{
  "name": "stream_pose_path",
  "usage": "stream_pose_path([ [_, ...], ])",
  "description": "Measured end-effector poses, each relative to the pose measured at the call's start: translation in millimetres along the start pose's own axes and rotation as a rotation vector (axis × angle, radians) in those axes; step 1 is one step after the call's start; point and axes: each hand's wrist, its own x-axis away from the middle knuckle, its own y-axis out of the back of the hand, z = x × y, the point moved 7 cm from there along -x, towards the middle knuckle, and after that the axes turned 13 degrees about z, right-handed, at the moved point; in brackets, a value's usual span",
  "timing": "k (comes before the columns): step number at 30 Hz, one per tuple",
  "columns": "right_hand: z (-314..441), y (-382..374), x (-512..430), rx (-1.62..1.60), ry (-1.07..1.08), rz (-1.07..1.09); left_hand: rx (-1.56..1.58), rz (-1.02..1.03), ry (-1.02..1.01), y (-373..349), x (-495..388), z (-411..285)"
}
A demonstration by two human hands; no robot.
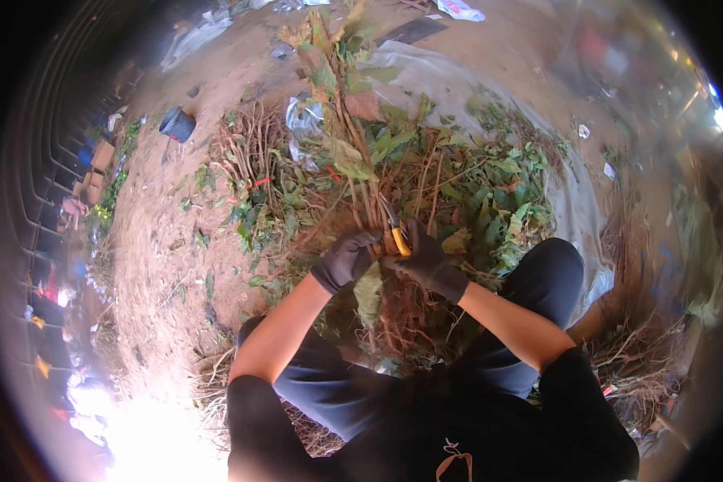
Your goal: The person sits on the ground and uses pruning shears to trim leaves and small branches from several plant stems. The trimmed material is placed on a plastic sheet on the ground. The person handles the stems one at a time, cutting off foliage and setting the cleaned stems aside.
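Observation:
In the head view, my gloved left hand [345,258] is closed around a bundle of leafy woody stems [367,202]. The bundle points away from me, its leaves at the far end and its stringy roots [400,316] towards my lap. My gloved right hand [426,258] grips pruning shears [400,241] with yellow handles, whose dark blades lie along the right side of the stems. Whether the blades touch a stem, I cannot tell. A large pale leaf [369,295] hangs below my left hand.
Beyond my hands lies a pile of leafy cuttings [494,199], partly on a pale plastic sheet [578,199]. A bundle of bare stems [256,141] with red ties stands at the left. Farther off are a dark bucket [178,125] and cardboard boxes [102,155]. Roots [638,355] are heaped at my right.

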Motion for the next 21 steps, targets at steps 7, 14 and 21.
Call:
stream_pose_path([
  [7,-50,-27,-35,-0.080,-0.072,-0.032,-0.171,-0.263,0.169,39,12,-14],
  [14,-99,-59,-57,-0.551,-0.059,0.106,0.188,-0.602,-0.013,119,47,-25],
  [21,-197,-35,-53,-0.112,-0.395,-0.087,0.415,-0.388,-0.247,151,41,-65],
])
